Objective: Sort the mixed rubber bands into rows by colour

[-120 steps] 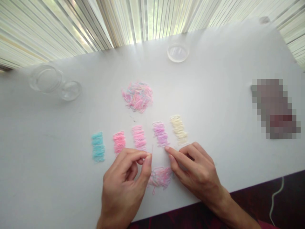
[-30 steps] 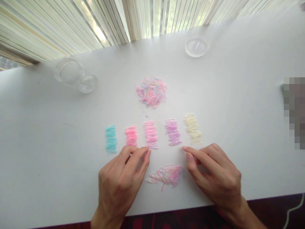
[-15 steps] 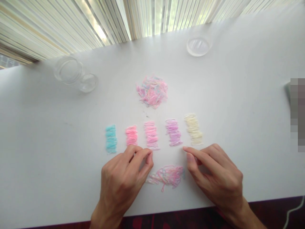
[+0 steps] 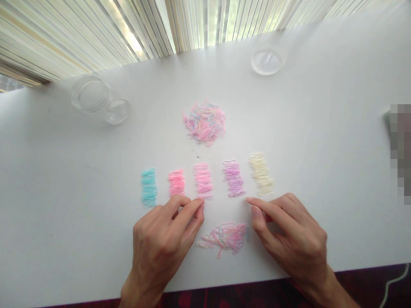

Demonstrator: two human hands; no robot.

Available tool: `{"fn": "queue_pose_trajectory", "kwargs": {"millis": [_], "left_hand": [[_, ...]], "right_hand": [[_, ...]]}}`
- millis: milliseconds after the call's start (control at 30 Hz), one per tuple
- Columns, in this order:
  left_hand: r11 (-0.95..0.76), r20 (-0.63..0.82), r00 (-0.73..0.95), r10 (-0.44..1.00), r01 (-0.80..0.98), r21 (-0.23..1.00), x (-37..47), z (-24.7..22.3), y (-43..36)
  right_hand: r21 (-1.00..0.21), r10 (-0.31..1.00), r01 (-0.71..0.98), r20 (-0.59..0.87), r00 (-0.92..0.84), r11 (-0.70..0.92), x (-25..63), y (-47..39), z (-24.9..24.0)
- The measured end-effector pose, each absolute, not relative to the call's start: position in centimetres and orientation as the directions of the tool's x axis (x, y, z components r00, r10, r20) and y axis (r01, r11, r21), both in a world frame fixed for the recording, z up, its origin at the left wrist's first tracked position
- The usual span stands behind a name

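My left hand (image 4: 168,237) is closed in a pinch at the near end of a column of light pink rubber bands (image 4: 203,180); the lowest light pink band meets its fingertips. My right hand (image 4: 290,235) holds nothing that I can see, index finger stretched out and thumb a little apart, just below the purple bands (image 4: 233,179) and the pale yellow bands (image 4: 260,174). Between my hands lies a loose mixed heap of bands (image 4: 227,237). Further left are a column of deeper pink bands (image 4: 177,182), partly behind my left fingers, and one of turquoise bands (image 4: 149,187).
A larger mixed pile of bands (image 4: 205,123) lies beyond the columns. At the far left stand a clear round container (image 4: 90,95) and a smaller clear round piece (image 4: 117,112). A clear round lid (image 4: 266,61) lies at the back, near the blinds (image 4: 205,25). A white cable (image 4: 390,284) hangs lower right.
My left hand has shifted slightly to the left. The lowest light pink band now lies closer in line with its column. My right hand has stayed put.
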State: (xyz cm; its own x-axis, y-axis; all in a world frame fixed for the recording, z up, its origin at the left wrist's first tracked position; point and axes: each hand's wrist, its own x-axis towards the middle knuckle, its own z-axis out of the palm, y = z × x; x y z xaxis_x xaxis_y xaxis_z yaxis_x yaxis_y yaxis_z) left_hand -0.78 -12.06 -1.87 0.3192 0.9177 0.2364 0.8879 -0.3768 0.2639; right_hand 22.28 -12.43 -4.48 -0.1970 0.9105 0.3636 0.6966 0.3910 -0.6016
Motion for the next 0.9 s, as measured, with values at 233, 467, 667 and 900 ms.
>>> {"fn": "queue_pose_trajectory", "kwargs": {"millis": [233,467,667,900], "left_hand": [[-0.375,0.220,0.324,0.920,0.893,0.251,-0.5,-1.7,-12.0],[-0.366,0.218,0.321,0.922,0.905,0.216,-0.5,-1.5,-11.9],[-0.364,0.205,0.320,0.925,0.902,0.231,-0.5,-1.3,-11.4],[-0.399,0.173,0.380,0.909,0.912,0.095,-0.1,-1.2,-10.8]], "right_hand": [[-0.596,0.911,0.701,0.358,-0.203,0.390,22.3,-12.5,-4.4],[-0.597,0.915,0.706,0.355,-0.193,0.380,22.3,-12.5,-4.4],[-0.602,0.916,0.703,0.353,-0.191,0.379,22.3,-12.4,-4.2],[-0.596,0.914,0.706,0.358,-0.191,0.382,22.3,-12.4,-4.3]]}}
